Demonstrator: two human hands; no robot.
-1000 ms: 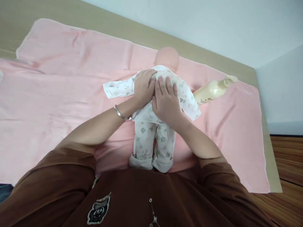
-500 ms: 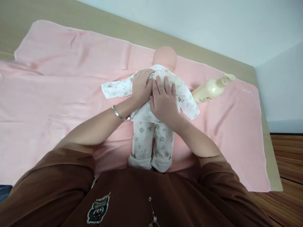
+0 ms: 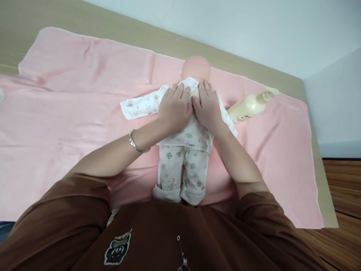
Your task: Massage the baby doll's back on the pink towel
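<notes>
A baby doll in a white printed suit lies face down on a pink towel, head away from me. My left hand lies flat on the doll's upper back, fingers stretched toward the neck, a silver bangle on its wrist. My right hand lies flat beside it on the right half of the back, fingers also extended. The thumbs meet along the doll's spine. Neither hand holds anything.
A cream pump bottle lies on its side on the towel, just right of the doll's arm. The towel covers a light wooden table against a white wall. Wooden floor shows at the right.
Both hands slid up the doll's back toward the shoulders and flattened side by side; earlier the left was curled at the shoulder and the right lay lower on the back.
</notes>
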